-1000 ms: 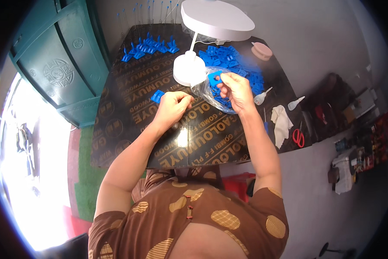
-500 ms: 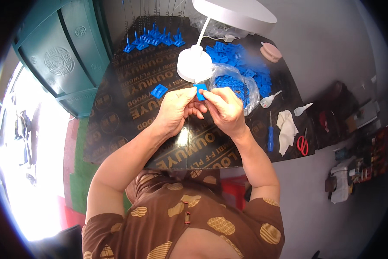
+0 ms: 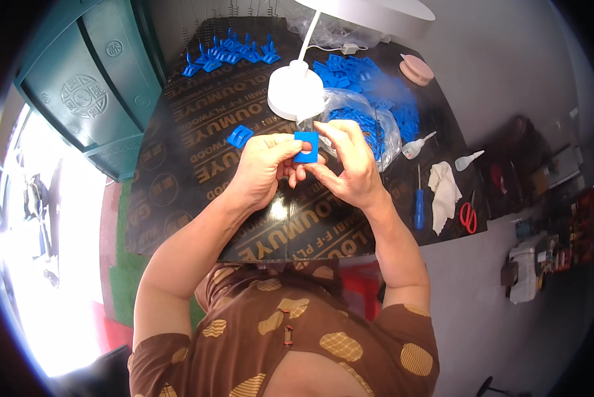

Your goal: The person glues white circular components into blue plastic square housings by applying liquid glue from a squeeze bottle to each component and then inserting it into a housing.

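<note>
My left hand (image 3: 265,169) pinches a small square blue plastic plate (image 3: 306,156) over the table, thumb on its left edge. The plate has a rounded opening in its middle, through which a fingertip shows. Close by on the right is my right hand (image 3: 350,162), its thumb and index finger spread apart at the plate's right side; whether a fingertip touches the edge, I cannot tell. A second blue plastic piece (image 3: 240,136) lies on the dark table (image 3: 198,192), just beyond my left hand.
A white lamp (image 3: 296,91) stands behind my hands. Right of it are a heap of blue pieces (image 3: 350,71) and a clear bag (image 3: 393,142) of blue parts. Blue bases with springs (image 3: 231,51) stand far left. Glue bottles (image 3: 416,147), a screwdriver (image 3: 419,210), a cloth (image 3: 444,197) and scissors (image 3: 468,217) lie right.
The blue plate now faces up with its opening visible. My right finger and thumb have spread apart from their pinch at the plate. The whole view has shifted slightly.
</note>
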Tool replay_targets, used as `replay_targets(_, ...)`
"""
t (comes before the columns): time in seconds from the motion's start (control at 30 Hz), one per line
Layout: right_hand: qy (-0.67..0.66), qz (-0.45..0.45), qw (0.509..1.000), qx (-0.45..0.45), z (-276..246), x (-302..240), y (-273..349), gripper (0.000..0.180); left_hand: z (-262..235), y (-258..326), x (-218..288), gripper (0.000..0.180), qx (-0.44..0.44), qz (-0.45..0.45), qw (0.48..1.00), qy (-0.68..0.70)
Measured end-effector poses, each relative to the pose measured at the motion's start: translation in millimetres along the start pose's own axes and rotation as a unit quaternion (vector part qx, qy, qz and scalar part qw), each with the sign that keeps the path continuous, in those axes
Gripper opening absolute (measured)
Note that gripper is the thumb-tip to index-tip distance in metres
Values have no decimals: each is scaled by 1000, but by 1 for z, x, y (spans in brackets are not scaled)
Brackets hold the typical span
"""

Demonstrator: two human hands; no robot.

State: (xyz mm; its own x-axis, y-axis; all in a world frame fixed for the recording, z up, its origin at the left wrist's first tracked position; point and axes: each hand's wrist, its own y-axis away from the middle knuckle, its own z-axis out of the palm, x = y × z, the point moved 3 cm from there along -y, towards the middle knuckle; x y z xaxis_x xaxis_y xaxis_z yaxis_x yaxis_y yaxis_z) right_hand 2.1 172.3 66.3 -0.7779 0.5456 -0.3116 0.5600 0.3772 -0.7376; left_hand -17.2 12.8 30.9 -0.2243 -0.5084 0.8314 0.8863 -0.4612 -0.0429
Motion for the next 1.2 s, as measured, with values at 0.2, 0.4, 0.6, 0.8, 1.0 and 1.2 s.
replay_targets(0.2,6,-22,1000,-7,-2,-2,-1,46,1,0,-1,23,-12,-28,1000,2)
replay_targets(0.4,-21,-28,998,44,-6,-3,0,45,5,0,-6,33,-96,-46,989,106)
replay_targets(0.6,-33,-61,995,73,-13,-7,1,48,16,4,-4,43,-190,-78,962,180)
replay_targets(0.8,-61,-71,993,71,-14,-8,3,49,13,6,-10,54,-210,-58,961,171)
replay_targets(1.0,-71,-73,992,78,-13,-13,3,48,16,6,-8,45,-269,-62,942,189)
replay_targets(1.2,-138,17,988,62,-11,-2,7,44,12,5,-7,38,-119,-18,988,93)
